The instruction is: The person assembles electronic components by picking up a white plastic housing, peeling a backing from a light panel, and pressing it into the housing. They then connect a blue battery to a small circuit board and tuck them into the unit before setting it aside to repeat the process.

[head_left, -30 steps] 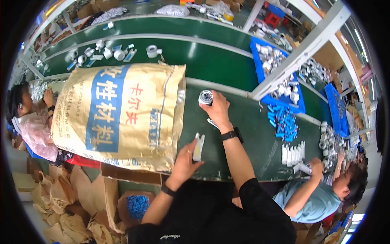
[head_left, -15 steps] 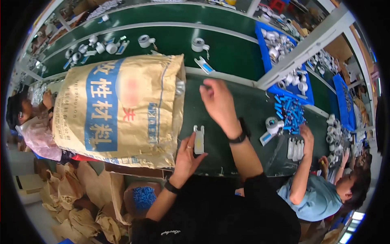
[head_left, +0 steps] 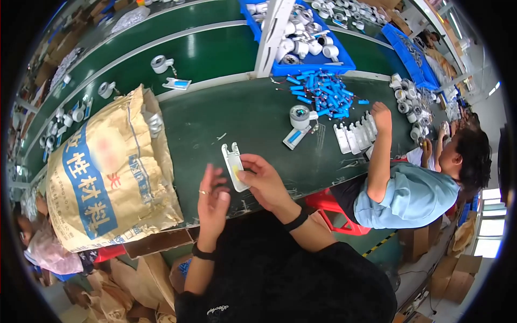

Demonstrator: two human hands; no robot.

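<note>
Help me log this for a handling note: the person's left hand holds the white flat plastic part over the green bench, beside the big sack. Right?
Not quite: the head view shows the right hand holding the white flat plastic part; the left hand is open beside it. Green bench and big sack are right.

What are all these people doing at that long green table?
A person in a black top holds a small flat white plastic part in the right hand, above the green table. The open left hand is right beside it, not gripping it. A big tan woven sack lies on the table to the left. A co-worker in a light blue shirt reaches toward a row of white plastic pieces, near a heap of small blue parts.
</note>
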